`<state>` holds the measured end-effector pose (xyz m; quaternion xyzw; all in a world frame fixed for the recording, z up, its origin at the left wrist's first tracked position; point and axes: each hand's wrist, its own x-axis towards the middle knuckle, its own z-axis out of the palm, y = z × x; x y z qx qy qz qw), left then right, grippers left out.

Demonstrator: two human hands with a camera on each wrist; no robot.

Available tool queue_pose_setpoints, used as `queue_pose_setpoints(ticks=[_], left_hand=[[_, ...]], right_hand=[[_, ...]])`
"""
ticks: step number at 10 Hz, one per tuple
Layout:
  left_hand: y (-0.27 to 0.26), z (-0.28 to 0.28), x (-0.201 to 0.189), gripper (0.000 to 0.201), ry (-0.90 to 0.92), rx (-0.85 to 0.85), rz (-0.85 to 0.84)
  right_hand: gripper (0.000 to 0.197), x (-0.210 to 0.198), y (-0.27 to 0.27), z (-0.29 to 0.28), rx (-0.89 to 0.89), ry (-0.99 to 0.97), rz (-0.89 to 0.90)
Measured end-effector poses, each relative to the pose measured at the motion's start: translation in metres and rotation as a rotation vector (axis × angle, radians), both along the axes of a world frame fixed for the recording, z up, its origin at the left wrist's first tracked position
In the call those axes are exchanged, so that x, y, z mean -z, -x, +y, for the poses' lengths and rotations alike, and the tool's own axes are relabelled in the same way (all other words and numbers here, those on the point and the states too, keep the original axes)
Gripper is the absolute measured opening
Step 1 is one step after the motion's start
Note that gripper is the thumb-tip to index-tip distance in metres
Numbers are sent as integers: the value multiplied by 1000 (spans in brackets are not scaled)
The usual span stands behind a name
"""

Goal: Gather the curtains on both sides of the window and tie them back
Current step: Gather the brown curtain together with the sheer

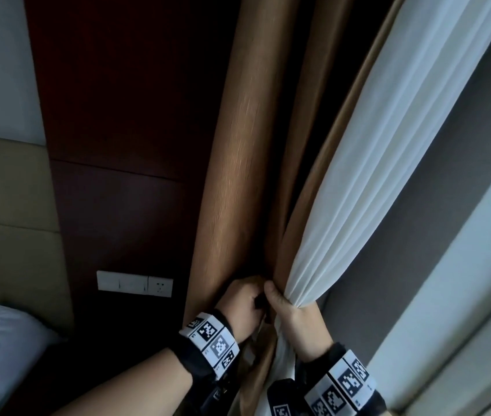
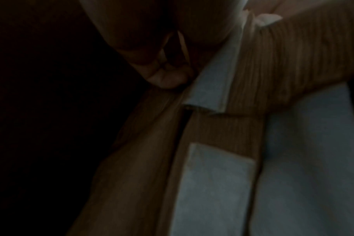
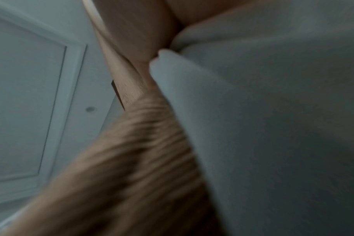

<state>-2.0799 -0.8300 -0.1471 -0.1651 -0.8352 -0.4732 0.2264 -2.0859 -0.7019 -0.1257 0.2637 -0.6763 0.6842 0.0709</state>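
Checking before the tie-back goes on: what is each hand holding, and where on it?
Right hand grips the gathered white sheer and brown curtain at the bunch's waist. Left hand holds something dark beside it; what, I cannot tell.

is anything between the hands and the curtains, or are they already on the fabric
Nothing visible is in the way. The right hand already grips the gathered white sheer and brown curtain, and the left hand is against the brown folds beside it. No tieback is clearly visible.
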Motion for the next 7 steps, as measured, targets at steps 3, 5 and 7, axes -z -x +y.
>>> queue_pose_setpoints(ticks=[3, 5, 7], left_hand=[[-8, 3, -7, 25, 92, 149, 8], [-18, -31, 3, 19, -149, -228, 72], [-28, -44, 7, 19, -299, -220, -167]], right_hand=[[14, -2, 11, 5, 305, -103, -94], [11, 3, 25, 11, 337, -9, -206], [9, 0, 17, -2, 239, -41, -145]])
